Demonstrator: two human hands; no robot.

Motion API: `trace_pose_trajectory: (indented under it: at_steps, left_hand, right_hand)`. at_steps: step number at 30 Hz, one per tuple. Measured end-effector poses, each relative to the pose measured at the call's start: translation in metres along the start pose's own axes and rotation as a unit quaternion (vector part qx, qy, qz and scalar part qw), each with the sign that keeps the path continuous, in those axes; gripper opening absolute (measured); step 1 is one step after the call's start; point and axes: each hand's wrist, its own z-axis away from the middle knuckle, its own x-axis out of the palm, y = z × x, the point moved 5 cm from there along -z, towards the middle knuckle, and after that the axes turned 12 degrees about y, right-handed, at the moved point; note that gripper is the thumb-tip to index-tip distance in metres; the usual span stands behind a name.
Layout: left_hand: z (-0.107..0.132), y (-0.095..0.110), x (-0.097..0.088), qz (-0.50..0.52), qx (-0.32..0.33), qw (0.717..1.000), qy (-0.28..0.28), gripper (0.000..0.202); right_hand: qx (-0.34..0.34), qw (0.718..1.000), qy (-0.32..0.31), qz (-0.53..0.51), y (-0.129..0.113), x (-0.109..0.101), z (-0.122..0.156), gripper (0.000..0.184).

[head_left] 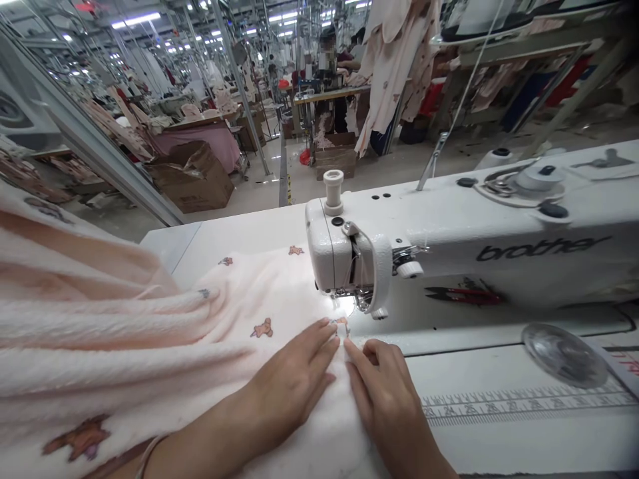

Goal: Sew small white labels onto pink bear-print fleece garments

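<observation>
A pale pink fleece fabric (150, 332) with small bear prints lies across the sewing table and bunches up at the left. My left hand (294, 379) rests flat on it, fingers stretched toward the needle. My right hand (384, 392) is beside it, fingers curled, pinching the fabric edge just in front of the presser foot (349, 307). The white sewing machine (449, 239) stands right behind both hands, its lamp lighting the fabric under the needle.
Red thread snips (464, 295) lie under the machine arm. A round metal disc (564, 352) and a printed ruler strip (524, 402) sit on the table at right. Cardboard boxes, hanging garments and other workstations with a person fill the factory floor behind.
</observation>
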Motion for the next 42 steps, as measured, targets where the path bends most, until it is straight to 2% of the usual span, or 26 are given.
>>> trace_pose_trajectory:
  at_steps: [2,4,11,16,23,29,33,36,39,42]
  left_hand:
    - [0.007,0.006,0.007,-0.017,0.071,0.997,-0.022,0.044]
    - [0.011,0.004,0.014,-0.035,0.092,0.994,-0.037,0.046]
    - [0.018,-0.008,0.019,-0.046,0.089,0.994,-0.051,0.049]
    - [0.018,-0.007,0.018,-0.052,0.088,0.993,-0.063,0.049]
    - [0.020,-0.007,0.020,-0.043,0.092,0.994,-0.041,0.049]
    - [0.021,-0.010,0.023,-0.036,0.086,0.994,-0.047,0.051]
    - [0.020,-0.007,0.022,-0.049,0.096,0.993,-0.052,0.052]
    - [0.020,-0.006,0.023,-0.060,0.106,0.991,-0.048,0.053]
    - [0.021,-0.008,0.025,-0.062,0.107,0.991,-0.050,0.052]
    - [0.019,-0.012,0.025,-0.060,0.106,0.991,-0.051,0.051]
  right_hand:
    - [0.000,1.000,-0.002,0.001,0.001,0.001,0.001,0.030]
    - [0.001,1.000,-0.004,0.002,0.001,0.001,0.002,0.029]
    - [0.001,1.000,0.000,0.002,0.000,0.000,0.001,0.028]
    - [0.010,1.000,-0.008,0.001,0.002,0.002,0.003,0.031]
    - [0.005,1.000,-0.005,0.000,0.003,0.001,0.005,0.031]
    - [0.009,1.000,-0.001,0.007,0.003,0.003,0.005,0.030]
    - [0.015,1.000,-0.001,0.012,0.001,-0.002,0.004,0.029]
    - [0.028,0.998,-0.056,-0.006,0.014,-0.003,-0.012,0.024]
    - [-0.014,0.993,-0.116,0.016,0.041,0.008,-0.042,0.026]
    - [-0.051,0.993,-0.088,0.060,0.075,0.027,-0.071,0.029]
